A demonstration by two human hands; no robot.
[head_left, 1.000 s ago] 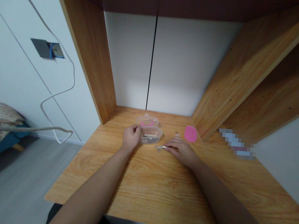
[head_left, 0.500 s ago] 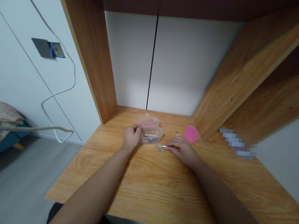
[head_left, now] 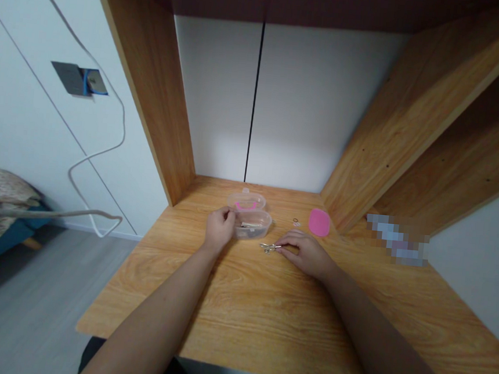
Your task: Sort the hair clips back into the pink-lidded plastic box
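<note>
Silvery metal pieces (head_left: 267,248) protruding from right hand (head_left: 307,254), fingertips pinching them just outside clear box (head_left: 258,232); cluster looking tighter than just before, suggesting regripping; left hand (head_left: 219,230) gripping box's left end; pink disc (head_left: 319,223) lying beyond on bench (head_left: 239,308).

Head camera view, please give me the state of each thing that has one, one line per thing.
Clear box: open
Box lid: open, behind the box
Shiny metal piece: pinched in the right hand
Left hand: curled at the box's left end, grip unclear
Pink rounded piece: flat on the tabletop
White cable: loosely bent
Gray wall plate: blue wire exposed beside it
</note>
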